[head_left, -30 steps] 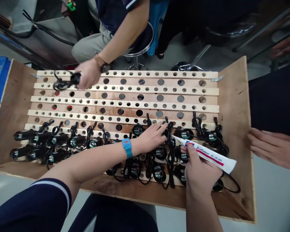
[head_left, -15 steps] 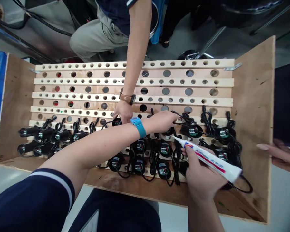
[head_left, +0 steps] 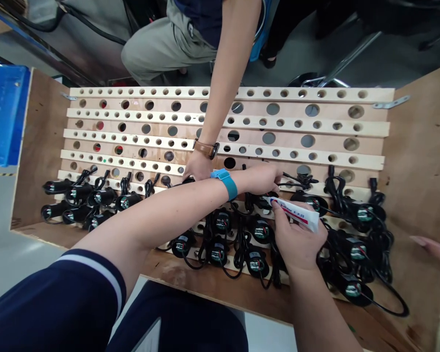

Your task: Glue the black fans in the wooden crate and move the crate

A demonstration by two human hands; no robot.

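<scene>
My left hand (head_left: 266, 179) reaches across from the left, a blue wristband on its wrist. Its fingers are closed on a black cable (head_left: 297, 179) that comes out to the right. Below it sits a round black device (head_left: 262, 200), partly hidden by my hands. In my right hand (head_left: 298, 242) is a white squeeze tube (head_left: 297, 213) with red and blue print. The tube's nozzle end points left, close to that device; its tip is hard to make out.
A wooden box (head_left: 40, 146) holds drilled slats (head_left: 183, 117) and several black devices with cables (head_left: 220, 252). Across the box, another person's hand (head_left: 198, 166) with a brown-strapped watch reaches in. Another hand (head_left: 430, 249) is at the right wall. A blue bin (head_left: 5, 115) stands left.
The view has shifted, so the box appears larger and further right. My right hand has tilted the tube and brought its nozzle in toward the device under my left hand.
</scene>
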